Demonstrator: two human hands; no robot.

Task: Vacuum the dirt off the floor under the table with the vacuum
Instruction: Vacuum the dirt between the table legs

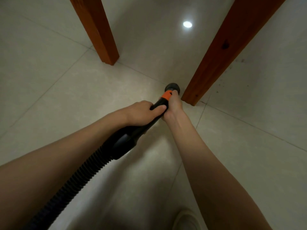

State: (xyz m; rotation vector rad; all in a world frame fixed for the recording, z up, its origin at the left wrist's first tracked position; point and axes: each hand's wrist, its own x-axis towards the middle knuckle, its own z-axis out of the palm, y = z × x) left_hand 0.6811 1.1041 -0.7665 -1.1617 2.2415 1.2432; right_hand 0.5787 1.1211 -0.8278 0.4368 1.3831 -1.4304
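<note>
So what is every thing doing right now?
Left hand: gripping the black vacuum tube.
Right hand: gripping the tube at its orange band.
Nozzle: down by the floor, beside the right table leg.
Hose: bent, trailing back.
Floor: dark specks right of that leg.

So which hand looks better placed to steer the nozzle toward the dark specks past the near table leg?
Probably the right hand: it grips the orange collar just behind the nozzle, beside the table leg and nearer the specks. The left hand holds the wand farther back.
</note>
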